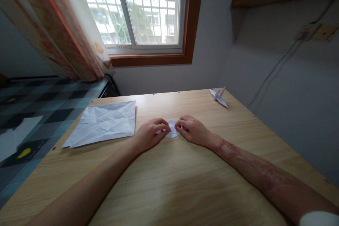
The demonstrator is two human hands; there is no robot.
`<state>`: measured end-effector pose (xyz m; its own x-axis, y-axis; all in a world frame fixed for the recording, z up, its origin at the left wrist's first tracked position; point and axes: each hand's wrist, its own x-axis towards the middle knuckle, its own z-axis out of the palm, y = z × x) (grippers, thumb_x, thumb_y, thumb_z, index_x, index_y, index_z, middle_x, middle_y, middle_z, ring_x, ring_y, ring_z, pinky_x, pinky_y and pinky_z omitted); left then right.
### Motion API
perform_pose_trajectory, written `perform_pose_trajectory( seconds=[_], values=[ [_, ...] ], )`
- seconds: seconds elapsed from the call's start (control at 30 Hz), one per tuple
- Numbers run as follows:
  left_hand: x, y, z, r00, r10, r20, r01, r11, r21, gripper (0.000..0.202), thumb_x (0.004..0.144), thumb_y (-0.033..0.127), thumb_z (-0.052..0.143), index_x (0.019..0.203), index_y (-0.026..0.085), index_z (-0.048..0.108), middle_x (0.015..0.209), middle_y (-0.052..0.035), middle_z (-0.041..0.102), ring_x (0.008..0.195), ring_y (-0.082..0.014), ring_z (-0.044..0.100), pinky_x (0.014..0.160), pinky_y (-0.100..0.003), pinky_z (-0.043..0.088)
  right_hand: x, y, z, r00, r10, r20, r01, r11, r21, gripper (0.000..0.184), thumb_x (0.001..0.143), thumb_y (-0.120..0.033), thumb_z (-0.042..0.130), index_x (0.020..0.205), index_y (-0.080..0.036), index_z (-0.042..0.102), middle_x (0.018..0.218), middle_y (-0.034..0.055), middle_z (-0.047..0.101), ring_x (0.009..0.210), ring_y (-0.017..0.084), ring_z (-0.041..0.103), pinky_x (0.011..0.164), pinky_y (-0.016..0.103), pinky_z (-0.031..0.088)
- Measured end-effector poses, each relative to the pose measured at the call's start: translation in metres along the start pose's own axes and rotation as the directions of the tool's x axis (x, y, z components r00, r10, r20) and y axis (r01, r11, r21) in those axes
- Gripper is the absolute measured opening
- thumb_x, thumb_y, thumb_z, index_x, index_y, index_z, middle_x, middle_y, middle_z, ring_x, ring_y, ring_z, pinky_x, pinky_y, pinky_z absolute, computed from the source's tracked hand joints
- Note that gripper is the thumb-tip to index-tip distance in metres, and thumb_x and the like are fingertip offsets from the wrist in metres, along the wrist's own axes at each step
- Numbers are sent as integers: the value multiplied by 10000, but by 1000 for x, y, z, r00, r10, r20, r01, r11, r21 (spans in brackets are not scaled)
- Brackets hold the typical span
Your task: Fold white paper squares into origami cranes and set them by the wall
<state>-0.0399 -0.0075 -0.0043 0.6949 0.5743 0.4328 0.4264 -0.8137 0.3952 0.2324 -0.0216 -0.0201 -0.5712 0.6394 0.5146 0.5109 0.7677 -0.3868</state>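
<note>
A small piece of folded white paper lies on the wooden table, between my two hands. My left hand has its thumb and fingers closed on the paper's left side. From the other side, my right hand pinches the paper's right edge with curled fingers. Both sets of fingertips cover parts of the paper, so its full outline is hidden. To the left of my left hand rests a large creased sheet of white paper. A folded paper crane sits near the table's far right corner.
Left of the table is a bed with a checked cover, with another white paper on it. A wall and window stand beyond the table. A cable runs down the right wall. A white rounded object shows at bottom right.
</note>
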Motion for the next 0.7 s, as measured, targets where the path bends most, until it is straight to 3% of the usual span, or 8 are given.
perform_pose_trajectory(
  seconds=[0.13,0.2,0.33,0.53,0.6,0.7],
  values=[
    [0,0,1,997,69,21,-71,993,96,221,1082,284,626,1130,270,841,1149,-73,801,1007,-232,729,957,-410,565,0,2,2,999,25,-38,-25,999,21,109,1029,-137,693,1018,-234,742,1059,73,731,1037,249,670,955,396,541],
    [0,1,1,998,64,27,-66,992,110,213,1079,301,636,1122,283,844,1152,-70,797,998,-231,722,963,-420,554,-1,4,3,998,40,-56,-38,999,37,151,1011,-142,717,1128,-234,741,1206,97,745,1158,273,672,1046,439,546],
    [1,0,0,999,38,29,-40,997,73,197,1080,321,651,1105,291,844,1158,-67,794,1012,-230,723,986,-420,549,-2,7,5,997,73,-34,-72,997,32,414,1020,-176,709,1429,-210,654,1449,138,714,1333,303,643,1188,511,505],
    [1,-2,2,998,-65,3,65,996,-55,175,1072,288,639,1016,238,797,1095,-66,770,850,-168,725,831,-306,593,-1,2,1,998,69,12,-69,996,55,418,1057,-180,654,1471,-233,655,1396,105,760,1285,285,677,1150,481,522],
    [0,-2,2,996,-84,-24,83,996,-45,143,1060,301,658,1019,237,779,1113,-61,752,841,-160,719,835,-305,599,0,0,-1,999,49,8,-50,998,47,429,1056,-174,654,1481,-235,651,1385,101,764,1277,283,675,1143,477,518],
    [-2,-2,2,989,-112,-96,115,993,22,179,1019,333,714,1170,239,736,1222,-75,727,922,-189,729,902,-357,613,0,-1,-2,1000,11,7,-11,1000,9,417,1061,-170,649,1472,-240,667,1381,102,767,1253,286,675,1126,482,519]
  ],
)
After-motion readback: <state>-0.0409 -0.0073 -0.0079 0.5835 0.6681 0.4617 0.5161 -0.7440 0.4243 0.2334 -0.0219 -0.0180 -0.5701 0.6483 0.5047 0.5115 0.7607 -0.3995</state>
